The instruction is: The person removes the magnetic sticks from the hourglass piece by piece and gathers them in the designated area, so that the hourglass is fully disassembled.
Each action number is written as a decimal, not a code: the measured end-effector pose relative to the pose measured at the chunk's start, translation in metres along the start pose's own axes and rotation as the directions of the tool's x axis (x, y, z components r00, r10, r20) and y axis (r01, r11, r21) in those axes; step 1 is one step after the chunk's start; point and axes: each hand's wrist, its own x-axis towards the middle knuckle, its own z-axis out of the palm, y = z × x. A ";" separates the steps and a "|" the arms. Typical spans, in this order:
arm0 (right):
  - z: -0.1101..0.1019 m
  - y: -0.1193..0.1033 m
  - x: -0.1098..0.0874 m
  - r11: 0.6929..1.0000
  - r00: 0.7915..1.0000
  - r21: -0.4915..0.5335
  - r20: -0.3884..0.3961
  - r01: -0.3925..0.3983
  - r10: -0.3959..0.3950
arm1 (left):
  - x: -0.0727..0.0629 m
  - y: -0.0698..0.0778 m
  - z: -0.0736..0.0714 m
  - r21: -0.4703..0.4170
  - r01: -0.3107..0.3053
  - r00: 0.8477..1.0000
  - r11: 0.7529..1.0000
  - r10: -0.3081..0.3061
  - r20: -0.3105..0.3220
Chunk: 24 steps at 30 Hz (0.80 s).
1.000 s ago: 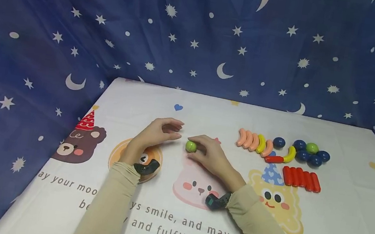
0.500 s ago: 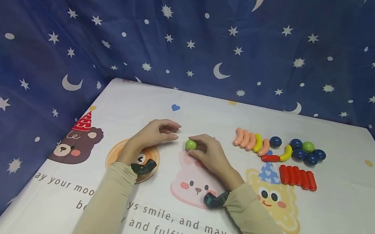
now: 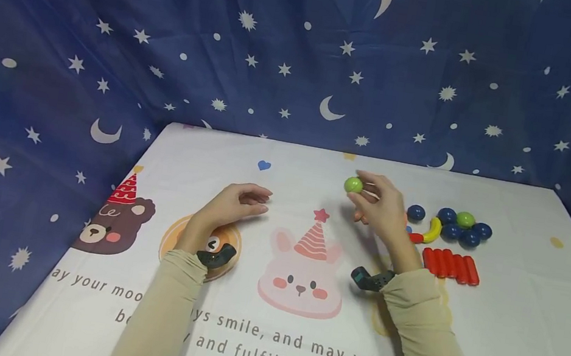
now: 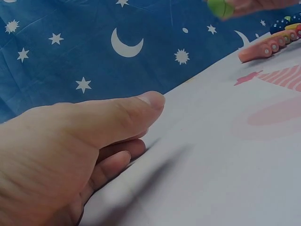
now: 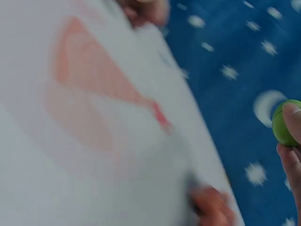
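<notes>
My right hand (image 3: 382, 208) pinches a small green ball (image 3: 353, 185) between thumb and fingertips, held over the back part of the table. In the right wrist view the same green ball (image 5: 286, 123) shows at the right edge with the thumb on it. My left hand (image 3: 237, 203) hovers low over the cloth with its fingers loosely bent and nothing in it. In the left wrist view the left thumb (image 4: 127, 113) points toward the table's far edge, its shadow falling on the cloth below.
Right of my right hand lie several dark blue balls (image 3: 447, 216), another green ball (image 3: 465, 220), a yellow banana-shaped piece (image 3: 432, 231) and a row of red sticks (image 3: 451, 265). Pink curved pieces (image 4: 263, 49), mostly hidden behind that hand, show in the left wrist view. A starry blue curtain (image 3: 304, 51) backs the table.
My right hand has lifted the green ball off the table's middle and carried it right and farther back. My left hand has stayed in place.
</notes>
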 end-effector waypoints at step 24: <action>-0.186 0.089 -0.060 0.859 0.821 -0.039 -0.319 -0.511 0.474 | 0.015 -0.037 0.004 -0.005 -0.023 0.999 1.000 0.022 -0.048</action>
